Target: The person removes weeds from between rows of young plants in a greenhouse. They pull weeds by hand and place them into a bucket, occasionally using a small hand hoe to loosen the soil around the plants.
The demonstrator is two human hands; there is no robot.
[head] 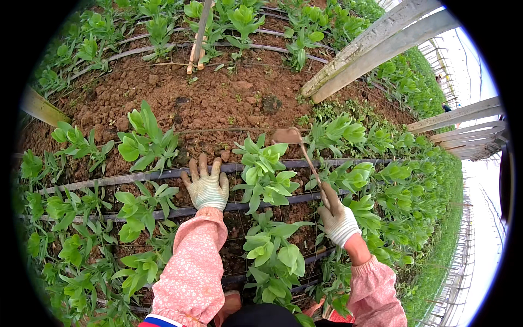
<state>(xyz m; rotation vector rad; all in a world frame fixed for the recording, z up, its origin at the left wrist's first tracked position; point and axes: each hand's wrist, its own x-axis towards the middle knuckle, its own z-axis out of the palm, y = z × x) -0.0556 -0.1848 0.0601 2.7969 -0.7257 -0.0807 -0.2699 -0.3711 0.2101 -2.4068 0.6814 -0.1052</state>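
My left hand (207,186), in a soiled white knit glove, lies palm down with its fingers spread. It rests across a black drip irrigation hose (159,174), its fingertips on the brown soil (192,110), and it holds nothing. In a similar glove, my right hand (337,222) grips the thin handle of a small hand hoe (309,161). The hoe's flat, soil-coloured blade (287,136) is at the soil by a taut string. Between my hands grows a leafy green plant (261,167). Another leafy plant (147,139) stands left of my left hand.
Concrete posts (347,57) rise at the upper right, and another post (45,107) stands at the left. A wooden stake (200,36) is set in the far bed. Dense plant rows (425,196) stretch away to the right. More hoses and strings run among the plants.
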